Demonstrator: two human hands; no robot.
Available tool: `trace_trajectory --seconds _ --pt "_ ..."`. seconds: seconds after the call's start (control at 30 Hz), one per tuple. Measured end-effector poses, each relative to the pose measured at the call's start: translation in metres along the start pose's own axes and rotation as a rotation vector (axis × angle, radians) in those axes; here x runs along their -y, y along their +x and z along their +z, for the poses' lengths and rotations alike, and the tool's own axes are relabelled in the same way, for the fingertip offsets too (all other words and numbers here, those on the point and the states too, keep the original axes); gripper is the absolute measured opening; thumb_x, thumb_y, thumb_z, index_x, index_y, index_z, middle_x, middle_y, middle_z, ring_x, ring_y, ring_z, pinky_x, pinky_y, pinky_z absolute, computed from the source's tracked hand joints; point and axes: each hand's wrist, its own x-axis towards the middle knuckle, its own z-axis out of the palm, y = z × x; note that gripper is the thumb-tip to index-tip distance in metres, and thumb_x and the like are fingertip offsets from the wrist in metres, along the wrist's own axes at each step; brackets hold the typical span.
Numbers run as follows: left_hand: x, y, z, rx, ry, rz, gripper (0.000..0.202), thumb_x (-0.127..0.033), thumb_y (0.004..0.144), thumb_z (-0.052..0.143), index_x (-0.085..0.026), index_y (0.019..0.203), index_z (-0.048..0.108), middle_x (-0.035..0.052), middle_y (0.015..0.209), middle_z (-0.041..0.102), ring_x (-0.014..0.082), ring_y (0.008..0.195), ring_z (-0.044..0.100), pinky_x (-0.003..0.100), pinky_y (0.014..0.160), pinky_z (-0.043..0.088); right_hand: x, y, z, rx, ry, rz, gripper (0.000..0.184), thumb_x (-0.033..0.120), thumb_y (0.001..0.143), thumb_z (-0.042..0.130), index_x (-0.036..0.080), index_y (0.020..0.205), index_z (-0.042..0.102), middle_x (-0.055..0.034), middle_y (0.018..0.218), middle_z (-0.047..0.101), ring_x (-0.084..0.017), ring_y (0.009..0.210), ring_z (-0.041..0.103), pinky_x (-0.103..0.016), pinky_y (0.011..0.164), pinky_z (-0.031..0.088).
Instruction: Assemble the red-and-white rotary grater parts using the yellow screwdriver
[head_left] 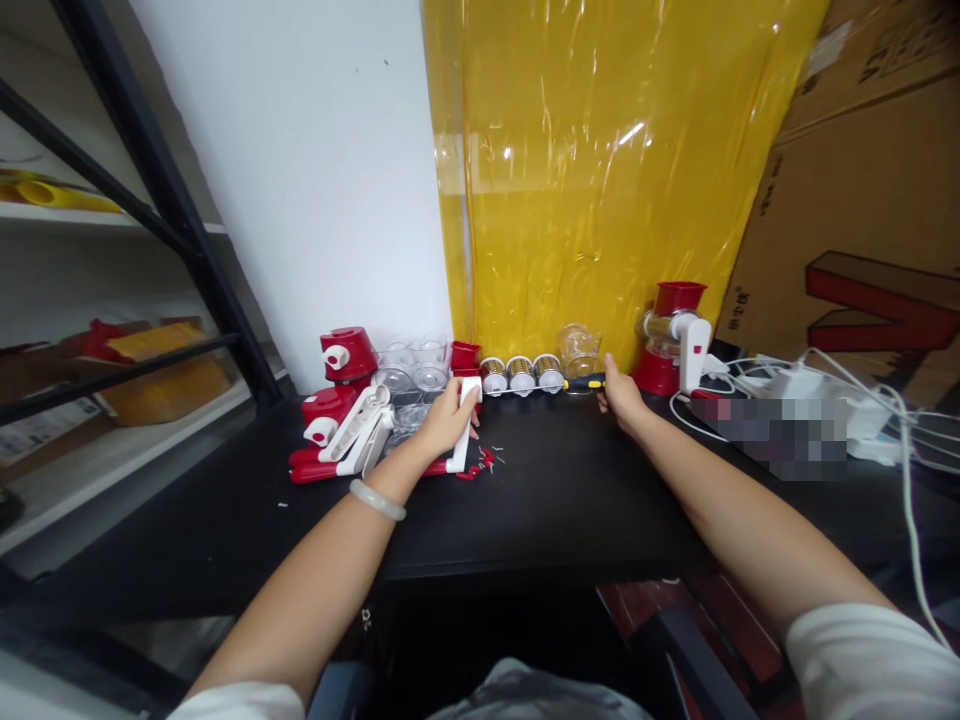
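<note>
My left hand (448,422) is closed around a white crank handle (462,447) with a red grip, held upright above the black table. My right hand (622,398) grips a screwdriver (583,384) by its black and yellow handle. The long shaft points left, level, and its tip meets the top of the crank handle; the exact contact is too small to tell. Below my left hand lie several small red pieces and screws (487,458). Behind the shaft, three grater drums (521,375) stand in a row.
Left are red grater bodies (349,352), white crank handles (365,430) and transparent cups (430,352). Right stand an assembled red and white grater (660,368) and tangled white cables (795,380). Behind are a yellow plastic curtain (600,180) and a cardboard box (840,200); a shelf rack (142,120) stands left.
</note>
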Motion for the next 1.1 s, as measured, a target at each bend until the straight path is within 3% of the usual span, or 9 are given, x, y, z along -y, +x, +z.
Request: trace_trajectory --seconds 0.17,0.27,0.47,0.83,1.1 --pt "0.001 0.001 0.0 -0.011 -0.006 0.001 0.038 -0.059 0.091 0.041 -0.022 0.1 0.042 -0.0016 0.061 0.062 0.0191 0.044 0.062 0.028 0.044 0.046 0.002 0.0 0.002 0.026 0.062 0.11 0.046 0.061 0.089 0.046 0.021 0.067 0.051 -0.0012 0.039 0.05 -0.013 0.029 0.048 -0.022 0.029 0.039" --pt "0.002 0.001 -0.001 -0.015 0.0 0.004 0.038 -0.058 0.091 0.041 -0.022 0.101 0.042 -0.0019 0.061 0.061 0.0195 0.045 0.063 0.029 0.044 0.046 0.004 -0.001 0.004 0.107 0.179 0.183 0.036 0.046 0.095 0.036 0.019 0.079 0.054 -0.0031 0.048 0.059 -0.015 0.038 0.058 -0.023 0.038 0.048" --pt "0.005 0.003 -0.001 -0.02 -0.011 -0.021 0.039 -0.059 0.091 0.041 -0.021 0.102 0.042 -0.0019 0.061 0.061 0.0194 0.045 0.062 0.029 0.044 0.046 0.008 -0.004 0.004 0.199 0.358 0.15 0.017 0.023 0.086 0.038 0.019 0.09 0.053 -0.0004 0.054 0.062 -0.013 0.041 0.059 -0.021 0.045 0.049" --pt "0.002 0.003 -0.002 -0.011 -0.044 -0.018 0.036 -0.056 0.092 0.04 -0.021 0.1 0.041 -0.0035 0.061 0.061 0.0162 0.044 0.062 0.025 0.043 0.045 0.009 -0.001 0.004 0.136 0.358 0.045 0.011 0.022 0.085 0.043 0.019 0.085 0.054 0.0006 0.051 0.06 -0.011 0.039 0.054 -0.019 0.041 0.043" --pt "0.0 0.003 -0.003 -0.006 -0.075 -0.014 0.037 -0.058 0.092 0.04 -0.021 0.1 0.041 -0.0032 0.062 0.06 0.017 0.045 0.063 0.026 0.043 0.046 0.011 -0.002 0.005 0.12 0.323 0.004 0.015 0.031 0.092 0.043 0.021 0.084 0.051 0.0042 0.047 0.055 -0.011 0.038 0.053 -0.02 0.04 0.042"
